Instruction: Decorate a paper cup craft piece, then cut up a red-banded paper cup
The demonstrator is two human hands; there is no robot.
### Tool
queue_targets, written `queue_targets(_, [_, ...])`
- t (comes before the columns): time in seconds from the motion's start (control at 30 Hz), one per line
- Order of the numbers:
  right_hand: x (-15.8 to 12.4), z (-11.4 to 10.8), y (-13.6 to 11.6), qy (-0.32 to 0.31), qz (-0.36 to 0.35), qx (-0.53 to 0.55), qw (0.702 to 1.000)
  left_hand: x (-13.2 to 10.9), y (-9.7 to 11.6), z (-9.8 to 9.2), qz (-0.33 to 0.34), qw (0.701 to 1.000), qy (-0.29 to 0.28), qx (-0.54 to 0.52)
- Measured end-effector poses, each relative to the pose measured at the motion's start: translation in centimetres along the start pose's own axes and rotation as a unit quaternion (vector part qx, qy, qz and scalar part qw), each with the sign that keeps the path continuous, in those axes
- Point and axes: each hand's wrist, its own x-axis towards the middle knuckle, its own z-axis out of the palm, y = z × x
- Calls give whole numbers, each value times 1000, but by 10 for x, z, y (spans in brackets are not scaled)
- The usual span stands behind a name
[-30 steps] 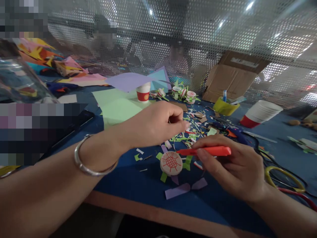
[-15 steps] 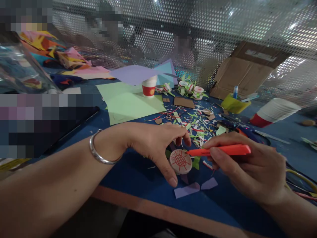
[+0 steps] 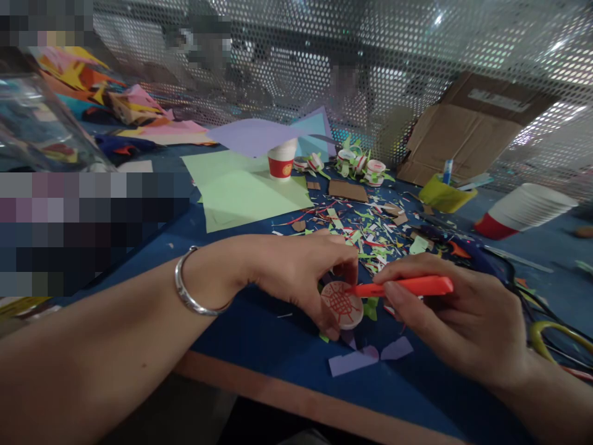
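My left hand [image 3: 296,272], with a silver bangle at the wrist, grips a small round white paper piece [image 3: 341,307] by its edge, thumb at the lower left and fingers curled behind. Red lines form a grid with rays on its top, and green and purple paper bits stick out around it. In my right hand [image 3: 467,327] a red marker [image 3: 424,285] is pinched between thumb and fingers. Its tip meets the upper right of the drawing. Two purple paper scraps [image 3: 354,361] lie just in front.
Green paper [image 3: 245,198] lies behind, with a red-and-white paper cup [image 3: 281,162] on it. Shredded scraps [image 3: 370,238] cover the middle. Stacked cups [image 3: 528,207], a yellow container [image 3: 447,194] and cardboard [image 3: 472,130] stand right. Yellow-handled scissors [image 3: 540,340] lie near my right wrist.
My left thumb and fingers have closed in on the round paper piece, which they stood apart from before. The marker tip has shifted slightly inward over the drawing.
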Motion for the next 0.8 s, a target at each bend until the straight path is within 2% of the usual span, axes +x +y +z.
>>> queue_targets(0.8, [-4, 1, 3, 5, -34, -78, 996, 0, 1, -1, 8, 1000, 3, 9])
